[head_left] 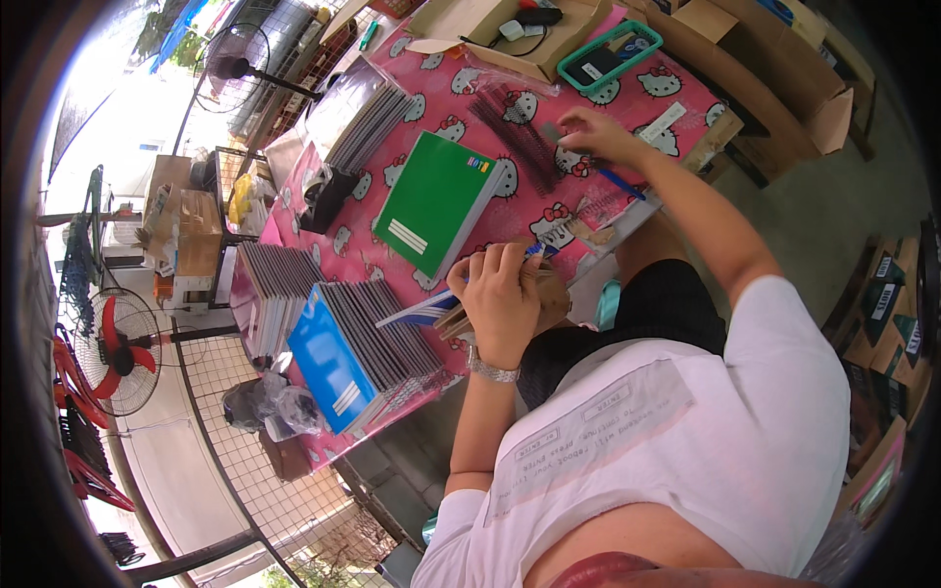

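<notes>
My left hand (502, 294), with a metal watch at its wrist, is closed round the edge of a blue-and-white notebook (420, 312) held on edge by the table's near side. Brown board shows under it. My right hand (596, 137) is farther off to the right, its fingers curled over the table; a small greyish thing at the fingertips is too unclear to name. Beside it lie dark spiral binding coils (515, 140) and a blue pen-like tool (621, 184). A green notebook (439, 204) lies flat between the hands and the stacks.
Stacks of spiral notebooks stand at left, one topped by a blue notebook (333, 358), another stack (363, 118) farther back. A black tape dispenser (328, 199), a teal basket (610, 59) and an open cardboard box (539, 49) sit on the pink cat-print tablecloth (377, 250). Fans stand at left.
</notes>
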Demonstrator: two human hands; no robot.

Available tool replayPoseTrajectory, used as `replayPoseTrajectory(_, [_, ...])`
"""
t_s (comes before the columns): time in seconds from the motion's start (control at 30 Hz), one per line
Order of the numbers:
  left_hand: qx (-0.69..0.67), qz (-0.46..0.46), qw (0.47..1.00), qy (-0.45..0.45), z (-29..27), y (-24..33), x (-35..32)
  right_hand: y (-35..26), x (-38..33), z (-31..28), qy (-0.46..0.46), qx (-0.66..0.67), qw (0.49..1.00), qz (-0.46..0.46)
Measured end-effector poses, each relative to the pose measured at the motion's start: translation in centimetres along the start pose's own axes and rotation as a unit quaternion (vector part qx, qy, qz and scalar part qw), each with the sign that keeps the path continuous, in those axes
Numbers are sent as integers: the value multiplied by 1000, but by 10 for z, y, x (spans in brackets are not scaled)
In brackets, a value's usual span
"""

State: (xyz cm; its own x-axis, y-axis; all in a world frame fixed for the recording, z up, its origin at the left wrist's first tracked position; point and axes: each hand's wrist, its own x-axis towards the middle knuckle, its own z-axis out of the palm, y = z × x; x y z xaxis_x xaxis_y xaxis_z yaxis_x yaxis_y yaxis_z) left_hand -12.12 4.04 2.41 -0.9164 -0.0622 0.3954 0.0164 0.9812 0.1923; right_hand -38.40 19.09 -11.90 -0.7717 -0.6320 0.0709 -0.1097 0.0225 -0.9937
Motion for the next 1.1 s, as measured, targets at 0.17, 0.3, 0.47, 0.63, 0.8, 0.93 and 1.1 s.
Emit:
replayPoseTrajectory(0.17, [-10, 6, 1000, 9, -1, 1, -2, -35, -136, -37, -251, 561, 781, 106])
replayPoseTrajectory(0.3, [-21, 4, 1000, 9, 1, -6, -2, -68, -159, -37, -319, 663, 677, -3])
replayPoseTrajectory(0.47, [-57, -27, 998, 21, 2, -4, 9, -49, -82, 16, -177, 649, 740, 0])
replayPoseTrajectory(0.63, [49, 1, 998, 45, 3, -11, 2, -96, -14, 75, -385, 506, 771, 34])
replayPoseTrajectory(0.8, [133, -99, 983, 82, 7, -13, -21, -90, -6, 80, -452, 326, 809, 190])
replayPoseTrajectory(0.93, [104, -85, 986, 101, 11, -18, -22, -144, -15, 67, -523, 33, 852, 19])
replayPoseTrajectory(1.1, [98, -86, 985, 108, 12, -19, -15, -139, -3, 62, -564, 267, 781, -13])
